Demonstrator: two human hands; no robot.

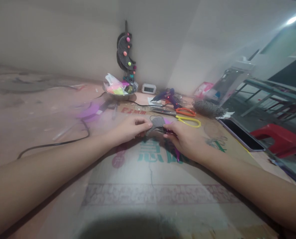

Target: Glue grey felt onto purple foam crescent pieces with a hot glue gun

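Between my two hands is a small grey piece that looks wound with yarn (158, 122). My left hand (130, 129) pinches its left edge between thumb and fingers. The right edge is gripped by my right hand (184, 134), whose fingers partly hide it. Something bright purple (177, 155) shows under and beside my right hand; its kind is hidden. Just beyond lie scissors with yellow and orange handles (187, 121). Below the hands is a printed cardboard sheet (128, 192).
A glue gun (166, 97), a small white digital clock (149, 88) and a metal bowl of colourful scraps (120, 96) stand at the back. A grey yarn bundle (209, 109) and a phone (241, 134) lie right. A black cord (63, 142) crosses the left side.
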